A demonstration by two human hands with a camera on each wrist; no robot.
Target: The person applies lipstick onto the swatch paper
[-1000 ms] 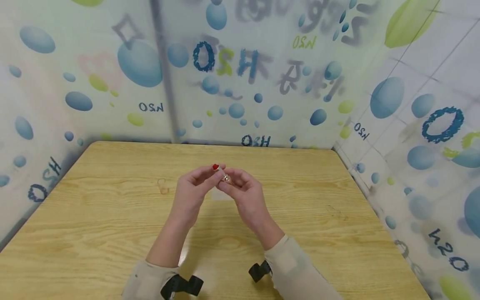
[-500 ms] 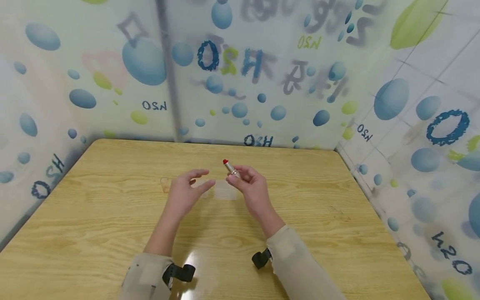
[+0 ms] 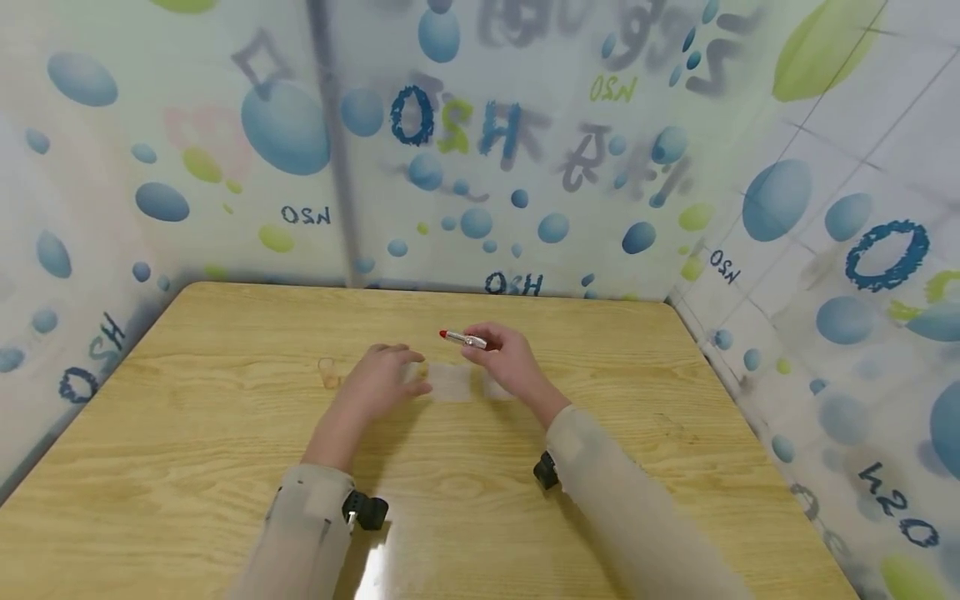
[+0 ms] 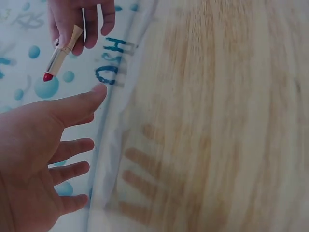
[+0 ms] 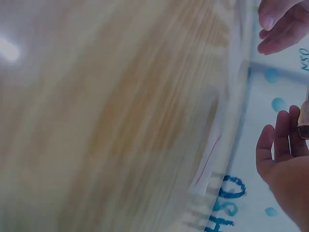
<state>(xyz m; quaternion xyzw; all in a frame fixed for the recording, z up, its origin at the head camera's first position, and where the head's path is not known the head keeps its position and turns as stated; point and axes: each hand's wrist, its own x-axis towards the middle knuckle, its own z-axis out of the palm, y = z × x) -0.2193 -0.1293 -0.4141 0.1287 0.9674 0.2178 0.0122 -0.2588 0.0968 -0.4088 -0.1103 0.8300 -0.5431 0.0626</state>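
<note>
My right hand (image 3: 504, 354) pinches an uncapped lipstick (image 3: 463, 339) with a red tip and a silvery-gold tube, which points left above the table. In the left wrist view the lipstick (image 4: 63, 55) slants down from the right hand's fingers (image 4: 90, 26). Palm inward, my left hand (image 3: 378, 379) stays apart from the lipstick, its fingers spread and relaxed with nothing gripped. Between and below the hands lies a pale translucent square (image 3: 450, 383). A second pale square (image 3: 497, 387) is partly hidden under the right hand. The right wrist view catches only the tube's end (image 5: 303, 126).
Both hands are above a wooden table (image 3: 225, 433). A thin brownish ring mark (image 3: 327, 372) shows left of the left hand. In the right wrist view a pale strip (image 5: 208, 162) bears a red line. A patterned curtain wall (image 3: 480, 167) borders the far edge.
The left hand has let go of the lipstick and drawn left, then moved forward. The right hand has reached forward and tilted the lipstick from upright-slanted to nearly level.
</note>
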